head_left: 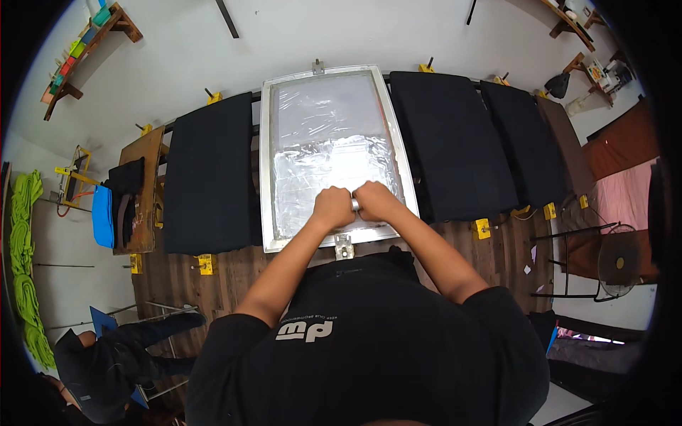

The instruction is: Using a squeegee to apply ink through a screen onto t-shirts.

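A screen-printing frame [268,177] with pale metal sides lies in front of me, its face covered by wrinkled, shiny clear film [312,160]. Over its near part, my left hand [332,207] and my right hand [376,202] are both closed, knuckles almost touching. Between them shows a small silvery piece [355,204]; my fingers hide the rest, so I cannot make out what it belongs to. A metal clamp [344,246] sits at the near edge of the frame, and another clamp [317,67] at the far edge.
Black-covered boards flank the frame, one board [209,177] on the left and another board [455,149] on the right. Yellow brackets [483,228] jut out along the near side. At lower left is another person [99,373]. A fan [619,261] stands on the right.
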{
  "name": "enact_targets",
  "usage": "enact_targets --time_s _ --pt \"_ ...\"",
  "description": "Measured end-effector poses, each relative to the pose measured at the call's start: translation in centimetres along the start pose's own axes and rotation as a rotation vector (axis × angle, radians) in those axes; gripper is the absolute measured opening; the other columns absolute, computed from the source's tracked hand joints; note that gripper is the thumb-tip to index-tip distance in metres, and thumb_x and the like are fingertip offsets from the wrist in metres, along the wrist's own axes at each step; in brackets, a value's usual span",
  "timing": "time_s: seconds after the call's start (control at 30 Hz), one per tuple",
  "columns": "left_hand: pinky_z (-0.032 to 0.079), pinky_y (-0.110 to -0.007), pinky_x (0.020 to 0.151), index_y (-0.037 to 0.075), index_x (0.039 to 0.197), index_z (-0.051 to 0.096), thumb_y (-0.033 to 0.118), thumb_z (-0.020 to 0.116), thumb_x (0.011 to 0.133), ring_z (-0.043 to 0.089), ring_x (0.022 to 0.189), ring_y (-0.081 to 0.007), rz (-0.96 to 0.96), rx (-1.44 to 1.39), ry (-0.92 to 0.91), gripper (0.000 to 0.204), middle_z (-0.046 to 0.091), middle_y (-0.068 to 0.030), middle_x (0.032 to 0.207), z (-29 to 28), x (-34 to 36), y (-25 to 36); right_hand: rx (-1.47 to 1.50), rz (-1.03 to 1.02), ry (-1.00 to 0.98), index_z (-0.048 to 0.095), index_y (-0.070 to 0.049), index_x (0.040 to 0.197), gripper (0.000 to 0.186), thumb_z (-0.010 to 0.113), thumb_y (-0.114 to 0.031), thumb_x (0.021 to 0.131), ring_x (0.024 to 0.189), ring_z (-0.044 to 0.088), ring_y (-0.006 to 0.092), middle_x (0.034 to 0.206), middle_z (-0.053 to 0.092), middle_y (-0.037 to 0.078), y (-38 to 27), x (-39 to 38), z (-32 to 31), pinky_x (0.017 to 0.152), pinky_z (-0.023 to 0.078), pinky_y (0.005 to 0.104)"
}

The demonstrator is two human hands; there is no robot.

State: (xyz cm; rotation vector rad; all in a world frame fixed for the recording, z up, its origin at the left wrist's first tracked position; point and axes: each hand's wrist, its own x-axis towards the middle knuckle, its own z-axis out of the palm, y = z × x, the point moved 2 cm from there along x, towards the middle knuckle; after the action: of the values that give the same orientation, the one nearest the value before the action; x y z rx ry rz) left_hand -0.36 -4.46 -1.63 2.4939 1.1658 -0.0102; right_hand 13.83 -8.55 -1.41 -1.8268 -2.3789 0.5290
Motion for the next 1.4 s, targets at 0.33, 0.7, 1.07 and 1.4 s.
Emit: enact_targets --time_s 0.33,0.7,1.07,1.4 --pt "0.059 -0.043 0.082 0.002 0.091 0.077 0.038 0.077 0.069 0.074 0.093 -0.0359 -0.037 -0.059 -0.315 0.042 0.075 -0.0221 0.096 -2.5 0.2 0.2 0.092 -0.024 -0.183 0.075 -0.001 0.085 0.023 0.074 -0.015 0.067 0.086 0.072 0.0386 0.086 0.073 0.024 -0.1 0.3 -1.5 0.079 0.058 0.044" --pt "0.057 -0.046 0.075 0.001 0.085 0.072 0.014 0.069 0.07 0.069 0.08 -0.0369 0.096 -0.093 0.186 0.02 0.068 -0.0198 0.087 2.7 -4.5 1.5 0.041 -0.011 0.174 0.067 0.0 0.086 0.021 0.069 -0.005 0.066 0.083 0.067 0.0391 0.085 0.069 0.02 -2.2 -4.8 2.6 0.075 0.056 0.0487" --pt "0.06 -0.044 0.079 0.005 0.084 0.077 0.021 0.071 0.068 0.074 0.086 -0.0366 -0.106 -0.066 -0.012 0.024 0.074 -0.0216 0.089 -2.2 4.0 -1.8 -0.038 0.055 0.054 0.075 -0.004 0.081 0.019 0.074 -0.012 0.064 0.081 0.072 0.0375 0.084 0.073 0.021 1.5 4.7 -2.0 0.078 0.059 0.0449" --pt "0.059 -0.044 0.08 0.006 0.084 0.078 0.023 0.069 0.066 0.073 0.083 -0.0386 -0.05 -0.077 -0.177 0.026 0.074 -0.0216 0.084 0.3 -2.3 0.6 -0.004 0.016 -0.147 0.075 -0.003 0.081 0.019 0.074 -0.012 0.064 0.083 0.072 0.0388 0.084 0.072 0.022 -1.3 -1.9 0.3 0.079 0.059 0.0452"
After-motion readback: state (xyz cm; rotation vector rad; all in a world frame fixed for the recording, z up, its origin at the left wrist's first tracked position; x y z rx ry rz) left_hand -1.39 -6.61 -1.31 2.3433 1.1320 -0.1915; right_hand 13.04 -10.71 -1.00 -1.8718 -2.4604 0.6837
